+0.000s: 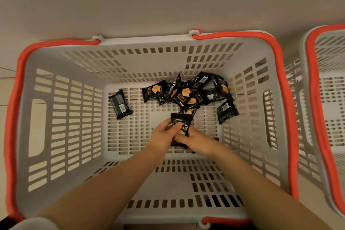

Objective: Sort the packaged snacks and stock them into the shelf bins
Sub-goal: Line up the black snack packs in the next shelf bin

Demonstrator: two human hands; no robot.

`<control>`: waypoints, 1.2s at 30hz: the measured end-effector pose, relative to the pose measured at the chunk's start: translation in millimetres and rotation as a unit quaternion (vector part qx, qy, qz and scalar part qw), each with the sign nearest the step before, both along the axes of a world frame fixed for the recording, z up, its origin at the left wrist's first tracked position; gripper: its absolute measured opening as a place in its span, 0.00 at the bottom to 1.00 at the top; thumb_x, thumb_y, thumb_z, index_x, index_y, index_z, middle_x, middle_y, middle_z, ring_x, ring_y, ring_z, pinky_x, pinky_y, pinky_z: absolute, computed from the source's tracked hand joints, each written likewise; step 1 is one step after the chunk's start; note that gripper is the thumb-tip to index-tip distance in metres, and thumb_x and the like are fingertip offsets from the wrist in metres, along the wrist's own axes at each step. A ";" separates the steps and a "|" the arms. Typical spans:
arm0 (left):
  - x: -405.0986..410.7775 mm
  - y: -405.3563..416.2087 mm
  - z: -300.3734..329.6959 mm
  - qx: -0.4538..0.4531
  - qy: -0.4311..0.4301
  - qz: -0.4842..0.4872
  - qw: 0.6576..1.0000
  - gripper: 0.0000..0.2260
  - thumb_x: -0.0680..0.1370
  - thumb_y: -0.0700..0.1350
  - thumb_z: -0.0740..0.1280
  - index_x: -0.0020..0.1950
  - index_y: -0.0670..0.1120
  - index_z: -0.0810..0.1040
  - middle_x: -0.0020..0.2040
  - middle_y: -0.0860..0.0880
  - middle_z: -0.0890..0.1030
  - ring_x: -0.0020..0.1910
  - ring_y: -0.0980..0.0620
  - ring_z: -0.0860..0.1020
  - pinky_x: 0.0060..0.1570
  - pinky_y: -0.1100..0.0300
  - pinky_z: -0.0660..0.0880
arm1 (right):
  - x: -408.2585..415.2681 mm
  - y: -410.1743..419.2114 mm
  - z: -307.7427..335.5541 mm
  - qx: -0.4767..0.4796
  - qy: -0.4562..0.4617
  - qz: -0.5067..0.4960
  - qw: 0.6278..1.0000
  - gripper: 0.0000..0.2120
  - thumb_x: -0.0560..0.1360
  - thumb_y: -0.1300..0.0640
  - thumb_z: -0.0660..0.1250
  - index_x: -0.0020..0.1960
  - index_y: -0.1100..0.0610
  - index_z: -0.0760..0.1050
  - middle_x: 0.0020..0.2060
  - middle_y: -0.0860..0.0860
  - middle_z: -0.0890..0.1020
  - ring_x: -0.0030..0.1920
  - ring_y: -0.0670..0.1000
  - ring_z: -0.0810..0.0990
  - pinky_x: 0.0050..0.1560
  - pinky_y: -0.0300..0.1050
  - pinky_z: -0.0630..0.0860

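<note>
Head view: left hand (pixel 164 132) and right hand (pixel 194 137), both arms outstretched, fingers curled around 1 black snack packet (pixel 182 122).

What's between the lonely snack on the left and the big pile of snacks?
Nothing: the head view shows only bare basket floor between the lone packet and the pile.

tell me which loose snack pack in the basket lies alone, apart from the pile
The black snack pack at the far left of the basket floor, barcode side up. It touches no other pack, while the rest cluster in the pile toward the back right.
</note>
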State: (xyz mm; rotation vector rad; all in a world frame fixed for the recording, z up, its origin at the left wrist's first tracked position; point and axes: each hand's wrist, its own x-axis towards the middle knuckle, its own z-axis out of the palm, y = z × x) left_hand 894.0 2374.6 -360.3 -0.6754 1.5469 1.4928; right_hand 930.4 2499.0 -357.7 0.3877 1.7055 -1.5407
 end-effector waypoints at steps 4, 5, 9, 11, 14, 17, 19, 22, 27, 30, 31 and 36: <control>-11.9 -20.2 -9.5 -0.106 0.039 -0.152 0.982 0.15 0.79 0.48 0.63 0.64 0.46 0.74 0.51 0.45 0.79 0.47 0.51 0.77 0.49 0.55 0.73 | 7.6 20.7 -11.9 0.226 0.097 0.208 0.947 0.23 0.73 0.44 0.67 0.64 0.53 0.69 0.55 0.48 0.73 0.57 0.51 0.72 0.54 0.45 0.73; -15.8 -25.6 -12.9 -0.152 0.048 -0.189 0.969 0.16 0.80 0.50 0.61 0.65 0.46 0.72 0.54 0.45 0.78 0.51 0.49 0.77 0.51 0.54 0.74 | 10.6 24.1 -15.3 0.276 0.098 0.253 0.922 0.25 0.73 0.44 0.67 0.65 0.54 0.68 0.59 0.51 0.72 0.60 0.53 0.71 0.58 0.48 0.72; -29.1 -40.7 -19.0 -0.222 0.074 -0.285 0.929 0.17 0.81 0.52 0.56 0.67 0.44 0.69 0.53 0.46 0.77 0.49 0.49 0.77 0.48 0.56 0.73 | 22.1 26.3 -28.4 0.405 0.093 0.361 0.835 0.26 0.73 0.53 0.67 0.67 0.58 0.63 0.64 0.56 0.70 0.65 0.57 0.68 0.61 0.52 0.68; -32.0 -45.1 -19.6 -0.212 0.073 -0.302 0.927 0.17 0.81 0.52 0.56 0.67 0.45 0.69 0.51 0.47 0.77 0.46 0.51 0.76 0.45 0.58 0.72 | 27.1 24.7 -34.7 0.448 0.110 0.383 0.800 0.26 0.73 0.55 0.67 0.68 0.59 0.62 0.65 0.57 0.69 0.65 0.58 0.67 0.62 0.52 0.67; -31.7 -48.7 -18.4 -0.189 0.069 -0.311 0.929 0.17 0.81 0.52 0.57 0.67 0.46 0.68 0.55 0.45 0.77 0.49 0.48 0.77 0.47 0.57 0.74 | 32.8 19.7 -38.5 0.471 0.134 0.409 0.770 0.23 0.74 0.59 0.64 0.67 0.59 0.62 0.66 0.58 0.69 0.66 0.59 0.67 0.64 0.53 0.64; -33.6 -48.9 -13.1 -0.167 0.079 -0.307 0.933 0.18 0.80 0.53 0.58 0.66 0.47 0.69 0.53 0.47 0.78 0.48 0.49 0.78 0.46 0.55 0.77 | 35.3 17.0 -37.0 0.408 0.111 0.328 0.845 0.25 0.72 0.58 0.67 0.66 0.57 0.63 0.64 0.56 0.70 0.64 0.57 0.69 0.64 0.51 0.67; -37.7 -48.4 -4.9 -0.145 0.093 -0.320 0.932 0.18 0.79 0.54 0.60 0.65 0.47 0.70 0.52 0.48 0.79 0.50 0.49 0.79 0.50 0.53 0.78 | 30.1 17.7 -24.4 0.280 0.036 0.119 0.952 0.22 0.71 0.56 0.70 0.62 0.56 0.67 0.58 0.52 0.74 0.58 0.54 0.74 0.59 0.48 0.73; -47.8 -45.8 21.4 -0.128 0.151 -0.390 0.899 0.19 0.78 0.55 0.62 0.65 0.48 0.70 0.50 0.52 0.79 0.48 0.54 0.78 0.44 0.62 0.74 | 16.9 16.0 11.5 0.070 -0.025 -0.172 0.982 0.13 0.74 0.59 0.69 0.56 0.54 0.71 0.51 0.50 0.77 0.53 0.52 0.78 0.54 0.45 0.76; -78.7 -34.0 119.2 -0.138 0.327 -0.493 0.794 0.22 0.78 0.53 0.63 0.69 0.46 0.67 0.61 0.49 0.76 0.52 0.56 0.74 0.43 0.71 0.69 | -5.0 14.3 110.4 -0.190 0.018 -0.367 0.911 0.09 0.77 0.62 0.61 0.54 0.57 0.77 0.51 0.55 0.80 0.50 0.54 0.78 0.51 0.46 0.76; -86.6 -40.3 197.2 -0.128 0.430 -0.457 0.768 0.16 0.78 0.51 0.64 0.65 0.50 0.71 0.55 0.55 0.77 0.51 0.57 0.74 0.46 0.69 0.67 | -10.9 8.0 180.0 -0.318 0.086 -0.393 0.858 0.15 0.74 0.57 0.61 0.57 0.59 0.78 0.54 0.57 0.82 0.52 0.55 0.81 0.53 0.50 0.77; -87.2 -46.2 220.1 -0.115 0.458 -0.441 0.763 0.11 0.78 0.50 0.64 0.60 0.52 0.73 0.50 0.56 0.78 0.48 0.57 0.75 0.42 0.70 0.68 | -12.8 5.3 201.2 -0.342 0.098 -0.400 0.844 0.16 0.72 0.56 0.61 0.56 0.60 0.80 0.53 0.58 0.82 0.50 0.55 0.82 0.51 0.50 0.79; -80.4 -80.6 310.5 -0.113 0.563 -0.399 0.715 0.07 0.79 0.50 0.61 0.55 0.49 0.71 0.42 0.54 0.78 0.41 0.53 0.77 0.41 0.63 0.73 | -22.5 -13.7 285.5 -0.313 0.149 -0.400 0.848 0.20 0.77 0.51 0.56 0.49 0.63 0.81 0.42 0.59 0.83 0.38 0.53 0.82 0.44 0.49 0.75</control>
